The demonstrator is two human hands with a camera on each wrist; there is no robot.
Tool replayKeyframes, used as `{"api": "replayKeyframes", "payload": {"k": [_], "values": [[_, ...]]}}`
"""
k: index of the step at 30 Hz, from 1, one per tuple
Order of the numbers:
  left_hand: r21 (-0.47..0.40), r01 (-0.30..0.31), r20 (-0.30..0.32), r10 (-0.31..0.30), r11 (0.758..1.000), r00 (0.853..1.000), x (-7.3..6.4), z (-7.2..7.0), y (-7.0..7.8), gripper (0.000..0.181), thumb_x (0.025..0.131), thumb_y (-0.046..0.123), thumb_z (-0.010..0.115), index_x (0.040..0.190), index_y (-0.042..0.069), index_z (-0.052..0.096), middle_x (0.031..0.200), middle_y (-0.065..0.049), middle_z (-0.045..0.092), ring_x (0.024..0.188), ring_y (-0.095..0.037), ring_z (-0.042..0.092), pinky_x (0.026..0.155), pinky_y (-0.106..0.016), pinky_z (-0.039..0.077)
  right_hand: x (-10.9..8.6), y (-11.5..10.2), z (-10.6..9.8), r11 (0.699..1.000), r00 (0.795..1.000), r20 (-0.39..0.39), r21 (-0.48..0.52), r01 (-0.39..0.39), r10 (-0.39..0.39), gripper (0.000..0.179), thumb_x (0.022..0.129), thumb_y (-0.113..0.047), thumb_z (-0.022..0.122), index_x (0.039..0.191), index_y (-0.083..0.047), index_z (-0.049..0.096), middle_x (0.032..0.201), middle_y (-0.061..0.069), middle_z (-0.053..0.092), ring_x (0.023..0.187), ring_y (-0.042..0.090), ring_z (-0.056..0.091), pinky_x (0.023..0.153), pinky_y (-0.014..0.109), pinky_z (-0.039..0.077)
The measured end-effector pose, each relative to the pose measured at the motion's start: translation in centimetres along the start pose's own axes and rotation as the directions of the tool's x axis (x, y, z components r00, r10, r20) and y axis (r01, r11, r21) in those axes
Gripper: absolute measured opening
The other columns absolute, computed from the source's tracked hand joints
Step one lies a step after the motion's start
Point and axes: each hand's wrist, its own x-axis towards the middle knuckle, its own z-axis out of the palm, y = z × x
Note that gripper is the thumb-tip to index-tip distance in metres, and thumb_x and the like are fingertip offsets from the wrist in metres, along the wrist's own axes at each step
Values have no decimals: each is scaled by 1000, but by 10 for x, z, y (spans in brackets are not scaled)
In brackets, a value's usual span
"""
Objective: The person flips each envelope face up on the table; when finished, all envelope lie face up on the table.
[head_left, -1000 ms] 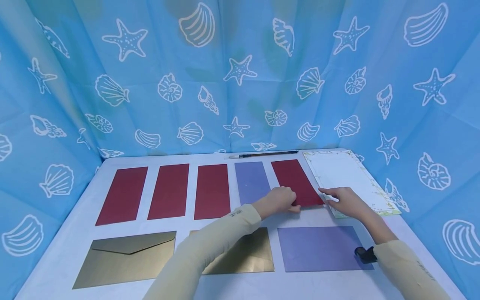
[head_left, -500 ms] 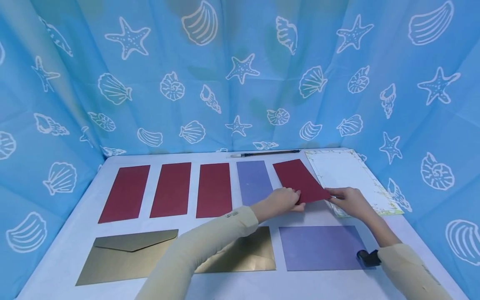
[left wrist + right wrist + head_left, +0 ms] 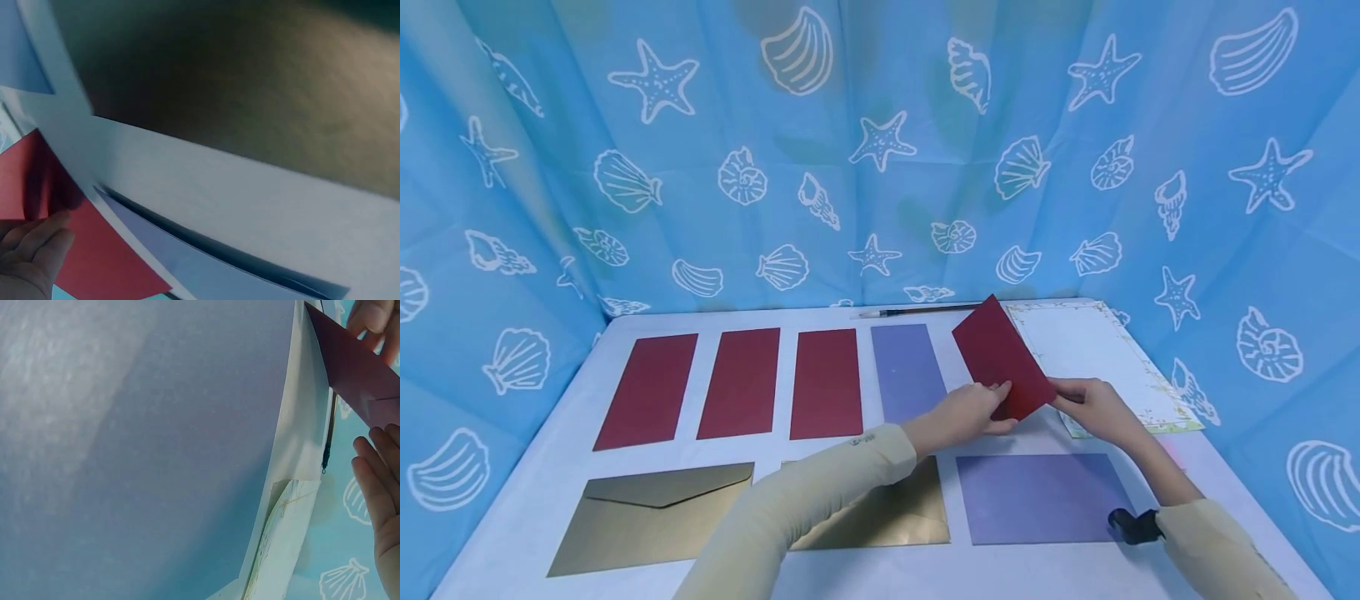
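Observation:
Both hands hold a red envelope point(image 3: 1000, 354), raised at a tilt over the right back part of the table. My left hand point(image 3: 966, 411) grips its lower left edge, thumb on the upper face. At the lower right corner, my right hand point(image 3: 1093, 408) pinches the envelope between thumb and fingers. In the left wrist view the left fingers point(image 3: 40, 240) lie against the red paper point(image 3: 103, 250). The right wrist view shows a folded seam on the envelope point(image 3: 356, 381), with fingers of both hands along its edges.
Left of it lie a purple envelope point(image 3: 906, 367) and three red ones point(image 3: 826, 383) in a row. In front are two gold envelopes point(image 3: 658, 521) and another purple one point(image 3: 1041, 500). A bordered white sheet point(image 3: 1082, 342) lies at right, a brush point(image 3: 917, 311) behind.
The red envelope, flat on the table a second ago, has been lifted and its far end tipped up. My right hand has taken hold of its corner.

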Motion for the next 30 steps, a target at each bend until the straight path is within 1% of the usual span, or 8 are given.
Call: {"api": "replayKeyframes", "payload": {"k": [5,9,15,17,20,23,26,30], "values": [[-211,3,-60,-15,978,998,2,-4,1,65,91,37,68,142,3,46,84,1,67,68,0,58,63,-5,44,0,-2,1,1000,1000,-2,18,15,-15,38,94,-12,63,128,4,59,117,21,65,103,36,65,78,30,55],[-308,5,-90,-35,951,995,2,-7,3,65,91,34,68,142,2,45,78,2,64,64,1,53,57,-7,41,1,-9,1,999,999,-7,29,44,-44,39,93,-11,65,129,4,58,117,22,65,103,37,65,79,33,55],[-418,13,-150,-82,908,985,0,-6,5,68,90,34,68,144,2,42,91,-3,71,66,1,56,56,-7,40,3,-19,-1,997,998,-10,37,66,-66,41,91,-7,66,130,4,57,119,23,63,103,38,65,79,38,55],[-455,19,-166,-106,890,980,-1,-6,5,71,90,34,69,145,2,40,80,-2,68,57,0,52,51,-9,38,6,-21,0,996,998,-5,51,68,-68,42,91,-6,66,131,4,56,120,23,63,105,37,64,80,37,54],[-486,46,-180,-151,873,972,-3,-10,5,75,88,35,70,147,3,37,60,1,55,47,-5,40,45,-13,32,9,-23,2,994,997,7,83,71,-71,43,92,-8,66,132,2,56,122,22,62,107,37,63,82,36,54],[-491,69,-192,-185,868,964,-4,-13,5,80,86,36,73,149,4,34,54,3,47,45,-6,34,44,-14,29,12,-26,4,991,997,20,109,72,-74,43,93,-12,65,132,1,56,124,21,62,108,36,63,83,36,53],[-494,74,-199,-196,866,960,-7,-16,3,84,85,36,75,150,5,31,59,2,52,49,-8,39,46,-14,30,16,-29,6,990,996,32,117,77,-82,44,93,-15,66,133,1,56,124,21,62,108,36,63,83,35,53],[-479,48,-241,-183,877,953,-14,-19,-3,88,83,33,76,151,5,27,82,-7,69,73,-11,63,61,-10,39,20,-30,11,989,994,59,123,86,-94,44,93,-18,66,133,-2,57,123,18,63,108,33,64,82,30,54]]}}
